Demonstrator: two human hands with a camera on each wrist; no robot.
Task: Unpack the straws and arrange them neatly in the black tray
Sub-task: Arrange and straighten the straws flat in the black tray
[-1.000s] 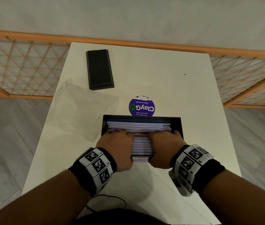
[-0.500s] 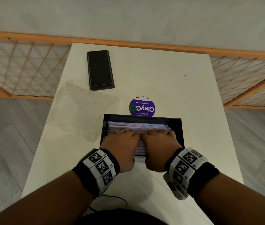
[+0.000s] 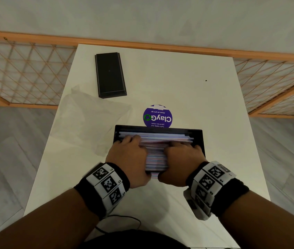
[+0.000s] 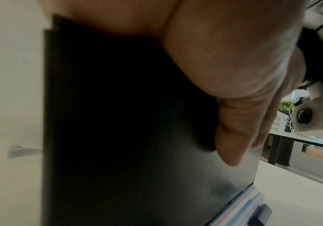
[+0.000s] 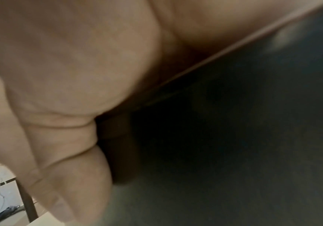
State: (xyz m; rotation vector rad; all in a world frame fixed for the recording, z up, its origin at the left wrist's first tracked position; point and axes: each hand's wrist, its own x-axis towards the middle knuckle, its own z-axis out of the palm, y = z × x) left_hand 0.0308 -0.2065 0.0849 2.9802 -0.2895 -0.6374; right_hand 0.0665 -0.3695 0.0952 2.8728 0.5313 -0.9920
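The black tray [image 3: 199, 139] sits at the table's middle, packed with pastel striped straws [image 3: 156, 159] lying left to right. My left hand [image 3: 130, 155] and right hand [image 3: 182, 157] sit side by side on the tray's near half, fingers curled down onto the straws. A strip of straws shows between the hands. In the left wrist view my thumb [image 4: 232, 137] lies against the tray's dark outer face [image 4: 118, 137], with straw ends [image 4: 240, 203] showing past its edge. The right wrist view shows that thumb [image 5: 69, 152] against the same dark face [image 5: 234, 137]. The fingertips are hidden.
A second long black tray [image 3: 110, 74] lies upside down at the far left of the white table [image 3: 196, 87]. A crumpled clear plastic bag [image 3: 92, 119] lies left of the tray, a round purple sticker [image 3: 158, 116] just behind it. An orange lattice railing [image 3: 25, 69] flanks the table.
The hands slid together over the straws half a second ago and have now spread apart again. The tray has stayed in place.
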